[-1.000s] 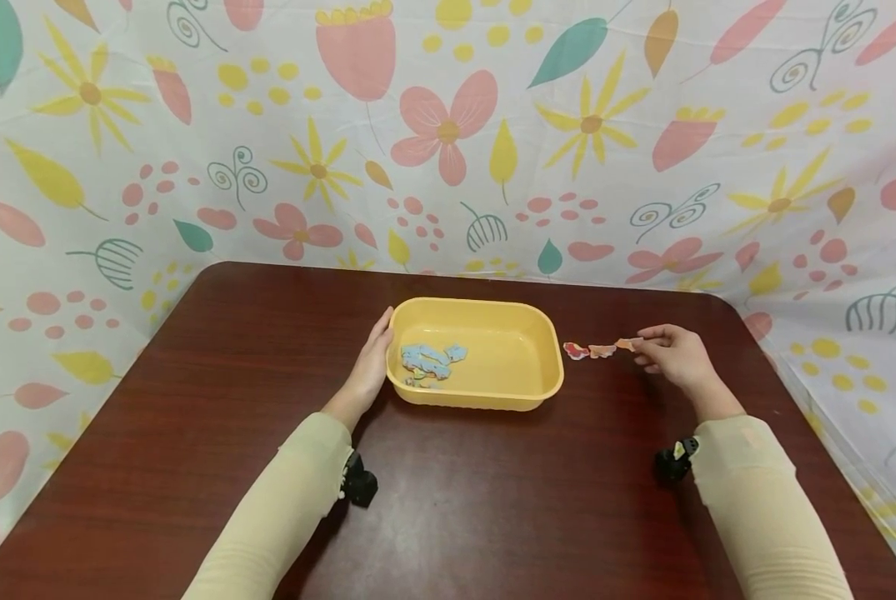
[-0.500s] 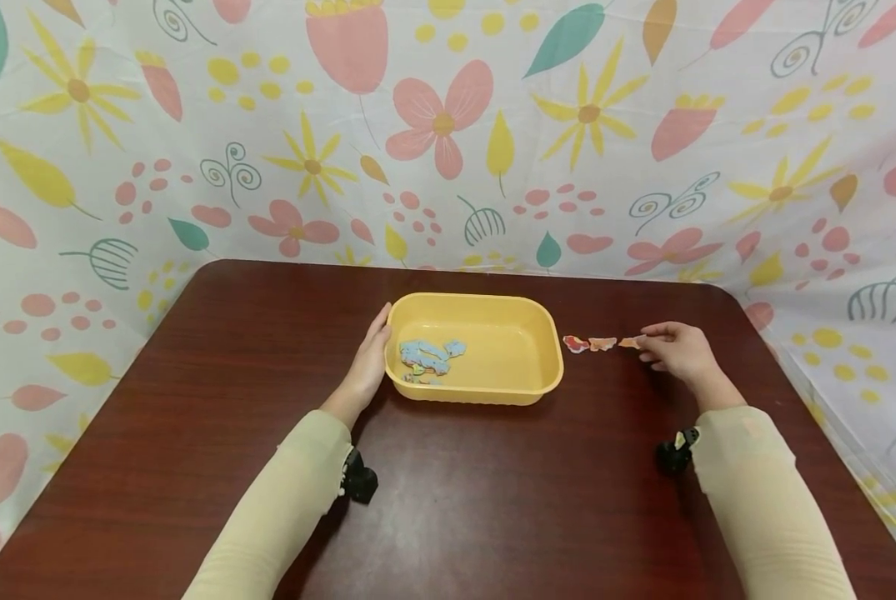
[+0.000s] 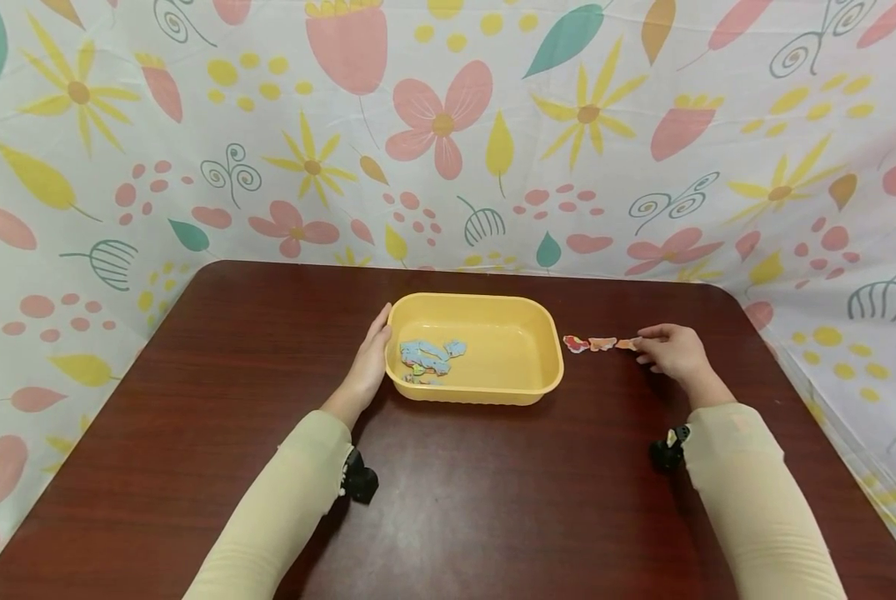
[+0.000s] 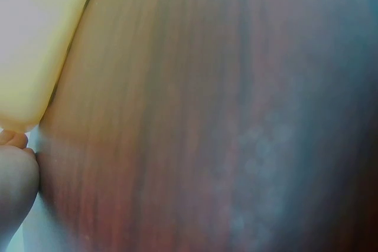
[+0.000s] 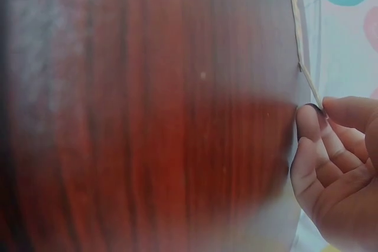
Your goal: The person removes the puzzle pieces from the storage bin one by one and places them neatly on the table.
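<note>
A shallow yellow plastic tub (image 3: 518,392) stands on the table. My left hand (image 3: 362,367) lies along its left end, fingers fairly straight against the wall; the left wrist view catches only a bit of the hand (image 4: 16,172) beside the tub (image 4: 50,45). Right of the tub is a row of thin, irregular puzzle pieces: a red one (image 3: 576,344), then an orange one (image 3: 603,343). At the row's right end, my right hand (image 3: 676,354) pinches another orange puzzle piece (image 3: 626,344) between thumb and fingers. From the right wrist, that puzzle piece (image 5: 310,87) shows edge-on.
Several light-blue puzzle pieces (image 3: 425,357) lie heaped at the left inside the tub. The dark brown table (image 3: 508,500) reaches back to a floral cloth (image 3: 448,200). A black wrist camera (image 3: 359,479) sits on the left forearm, another (image 3: 668,450) on the right.
Half a second ago a gap showed between the pinched puzzle piece and the middle one; the right hand has since moved it slightly left, up to that piece. The left hand stays put.
</note>
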Available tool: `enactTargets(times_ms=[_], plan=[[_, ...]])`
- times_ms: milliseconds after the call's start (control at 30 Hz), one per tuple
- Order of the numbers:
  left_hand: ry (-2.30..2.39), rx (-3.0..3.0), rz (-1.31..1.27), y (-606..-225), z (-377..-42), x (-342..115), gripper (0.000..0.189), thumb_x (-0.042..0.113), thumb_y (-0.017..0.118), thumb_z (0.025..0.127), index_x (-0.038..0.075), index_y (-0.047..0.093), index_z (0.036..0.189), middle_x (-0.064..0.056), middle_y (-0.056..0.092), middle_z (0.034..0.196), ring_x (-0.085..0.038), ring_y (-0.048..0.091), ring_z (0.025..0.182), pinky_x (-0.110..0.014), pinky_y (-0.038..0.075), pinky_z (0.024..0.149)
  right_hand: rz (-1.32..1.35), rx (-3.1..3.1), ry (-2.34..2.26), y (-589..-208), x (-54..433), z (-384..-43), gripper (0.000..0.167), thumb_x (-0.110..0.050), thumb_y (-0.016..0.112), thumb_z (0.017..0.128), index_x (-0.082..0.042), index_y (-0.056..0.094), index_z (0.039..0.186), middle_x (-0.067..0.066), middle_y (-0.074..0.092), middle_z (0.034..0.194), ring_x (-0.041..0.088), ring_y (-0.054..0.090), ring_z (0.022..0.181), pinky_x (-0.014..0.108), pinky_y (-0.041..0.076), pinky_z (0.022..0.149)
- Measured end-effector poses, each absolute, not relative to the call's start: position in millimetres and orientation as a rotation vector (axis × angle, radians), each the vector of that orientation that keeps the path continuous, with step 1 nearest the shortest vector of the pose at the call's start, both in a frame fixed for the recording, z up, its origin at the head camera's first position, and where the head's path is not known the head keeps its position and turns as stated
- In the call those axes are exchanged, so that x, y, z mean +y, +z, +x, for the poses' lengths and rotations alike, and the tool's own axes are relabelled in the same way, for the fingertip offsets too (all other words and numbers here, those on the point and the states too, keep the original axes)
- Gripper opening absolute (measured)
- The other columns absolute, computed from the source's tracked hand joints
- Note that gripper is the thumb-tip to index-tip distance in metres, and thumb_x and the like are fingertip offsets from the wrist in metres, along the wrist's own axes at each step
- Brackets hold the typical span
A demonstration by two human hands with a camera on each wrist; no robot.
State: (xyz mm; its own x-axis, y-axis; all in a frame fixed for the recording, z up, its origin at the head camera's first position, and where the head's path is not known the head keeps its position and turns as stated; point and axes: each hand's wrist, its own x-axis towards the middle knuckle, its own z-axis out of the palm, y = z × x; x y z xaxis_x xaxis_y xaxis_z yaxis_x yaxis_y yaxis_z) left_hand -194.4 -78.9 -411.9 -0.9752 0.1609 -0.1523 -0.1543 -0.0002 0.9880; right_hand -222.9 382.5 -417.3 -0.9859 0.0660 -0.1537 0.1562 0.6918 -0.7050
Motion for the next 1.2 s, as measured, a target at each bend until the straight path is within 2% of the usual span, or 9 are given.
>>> enactTargets(times_ms=[233,567,700,1000,1200], plan=[[2.077,2.053,0.009,-411,-194,-79,0.049,0.025,0.023,0.105,0.023,0.013,0.153,0.003,0.008,0.16,-0.014,0.004,0.146,-0.036,0.011,0.119,0.195,2.802,-1.149,-418,382,-224,0.045,-0.021,0.051,0.097,0.012,0.051,0.127,0.023,0.068,0.103,0.001,0.064,0.066,0.026,0.054,0.06],[2.05,2.084,0.021,-410,-193,-79,0.05,0.024,0.022,0.105,0.02,0.012,0.154,0.001,0.007,0.16,-0.016,0.003,0.147,-0.038,0.011,0.119,0.211,2.811,-1.132,-415,380,-223,0.045,-0.021,0.052,0.097,0.013,0.051,0.127,0.028,0.066,0.106,0.003,0.064,0.067,0.026,0.054,0.06],[2.054,2.08,0.025,-411,-193,-79,0.05,0.024,0.023,0.105,0.021,0.012,0.154,0.002,0.007,0.16,-0.015,0.004,0.147,-0.037,0.011,0.119,0.263,2.81,-1.153,-412,380,-220,0.043,-0.02,0.05,0.097,0.012,0.052,0.126,0.026,0.067,0.103,0.002,0.064,0.067,0.024,0.053,0.06],[2.099,2.086,0.034,-436,-208,-81,0.05,0.029,0.024,0.105,0.023,0.013,0.153,0.006,0.009,0.159,-0.013,0.005,0.146,-0.038,0.012,0.118,0.274,2.79,-1.216,-412,377,-219,0.045,-0.025,0.045,0.099,0.011,0.053,0.125,0.027,0.062,0.113,-0.002,0.063,0.068,0.024,0.054,0.062],[2.101,2.119,0.026,-443,-209,-79,0.05,0.031,0.025,0.105,0.025,0.016,0.153,0.006,0.013,0.159,-0.015,0.011,0.146,-0.039,0.016,0.118,0.244,2.791,-1.236,-407,371,-219,0.047,-0.029,0.044,0.099,0.008,0.053,0.127,0.027,0.062,0.113,-0.002,0.063,0.07,0.022,0.054,0.064]])
